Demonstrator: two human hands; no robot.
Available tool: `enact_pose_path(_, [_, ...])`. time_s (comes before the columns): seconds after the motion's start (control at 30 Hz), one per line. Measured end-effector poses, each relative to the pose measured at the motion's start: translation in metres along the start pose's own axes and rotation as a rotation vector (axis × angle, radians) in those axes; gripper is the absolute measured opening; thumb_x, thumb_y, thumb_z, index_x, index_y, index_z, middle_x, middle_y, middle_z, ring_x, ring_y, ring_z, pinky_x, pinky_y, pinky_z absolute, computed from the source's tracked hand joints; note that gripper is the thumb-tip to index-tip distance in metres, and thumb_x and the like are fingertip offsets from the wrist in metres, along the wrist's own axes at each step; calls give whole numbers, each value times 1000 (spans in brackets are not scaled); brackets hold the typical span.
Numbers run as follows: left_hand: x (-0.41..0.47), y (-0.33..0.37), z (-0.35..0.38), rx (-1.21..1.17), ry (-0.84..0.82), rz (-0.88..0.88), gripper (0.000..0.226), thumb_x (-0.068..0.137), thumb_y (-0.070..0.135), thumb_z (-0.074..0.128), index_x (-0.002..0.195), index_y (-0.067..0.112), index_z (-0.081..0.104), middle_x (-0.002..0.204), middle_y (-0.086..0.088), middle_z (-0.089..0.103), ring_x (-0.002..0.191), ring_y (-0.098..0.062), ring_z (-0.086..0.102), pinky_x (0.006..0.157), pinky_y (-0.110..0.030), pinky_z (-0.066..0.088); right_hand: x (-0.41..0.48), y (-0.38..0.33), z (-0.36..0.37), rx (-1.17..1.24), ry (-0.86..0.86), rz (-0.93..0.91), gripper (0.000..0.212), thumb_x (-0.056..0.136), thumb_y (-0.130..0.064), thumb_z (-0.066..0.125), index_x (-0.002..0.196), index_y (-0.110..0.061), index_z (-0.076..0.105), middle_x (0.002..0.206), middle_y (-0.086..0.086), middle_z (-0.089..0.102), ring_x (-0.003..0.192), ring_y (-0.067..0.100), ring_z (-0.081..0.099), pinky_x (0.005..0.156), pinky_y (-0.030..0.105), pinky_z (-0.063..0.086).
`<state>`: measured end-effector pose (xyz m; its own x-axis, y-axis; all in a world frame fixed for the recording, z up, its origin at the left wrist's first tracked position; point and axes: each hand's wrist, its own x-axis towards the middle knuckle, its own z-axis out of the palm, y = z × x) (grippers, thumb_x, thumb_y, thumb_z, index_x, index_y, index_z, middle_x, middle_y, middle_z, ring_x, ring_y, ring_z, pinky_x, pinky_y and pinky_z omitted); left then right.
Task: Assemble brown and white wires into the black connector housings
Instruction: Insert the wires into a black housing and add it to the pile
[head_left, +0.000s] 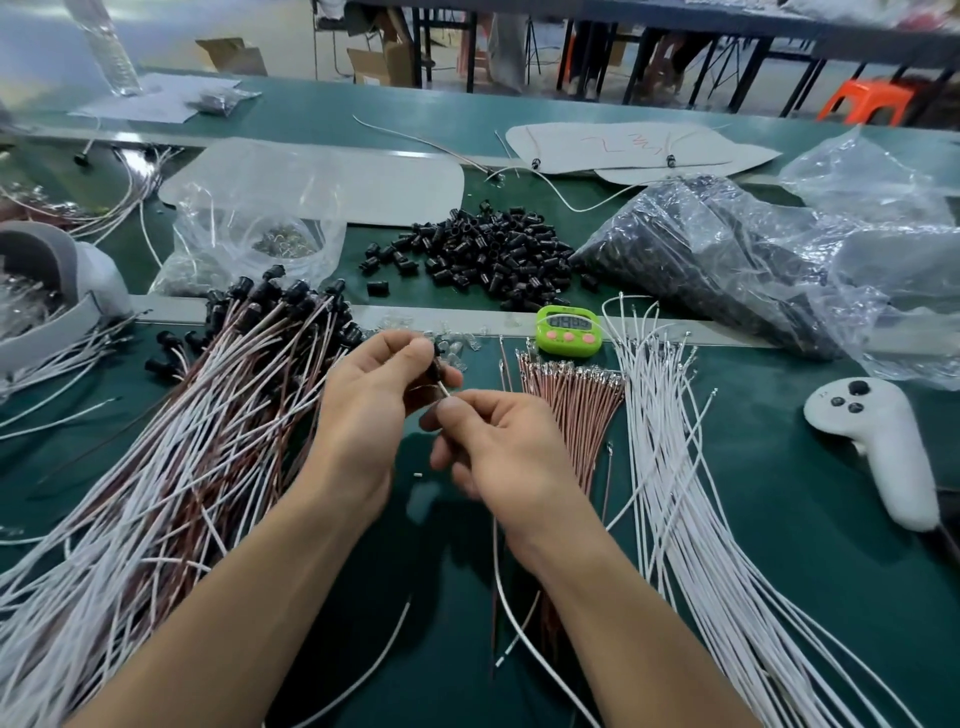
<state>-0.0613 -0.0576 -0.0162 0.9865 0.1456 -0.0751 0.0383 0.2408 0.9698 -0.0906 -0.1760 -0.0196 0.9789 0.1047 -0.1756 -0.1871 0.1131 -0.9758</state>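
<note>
Just above the desk, the left hand pinches a black housing between its thumb and fingers. Right below it, the right hand pinches a white wire close to its tip, which meets the housing's lower end.

The wire tip is hidden at the joint, so whether it lines up with a slot cannot be told. If it goes in crooked, the metal end would probably bend or jam. A weak push could leave it unlatched and liable to pull out later. The wire's long tail hangs under the right wrist, and it might snag on the brown wires lying right of the fingers. A slip could drop the housing into the finished bundle to the left.
</note>
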Motion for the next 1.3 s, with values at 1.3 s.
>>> enact_pose_path(1.3, [12, 14, -24, 251, 3, -147, 56, 100, 54, 52, 69, 15, 78, 70, -10, 76, 64, -16, 73, 55, -25, 54, 1, -4, -6, -157, 187, -187, 33, 100, -12, 59, 71, -10, 72, 49, 3, 54, 39, 11, 35, 39, 20, 27])
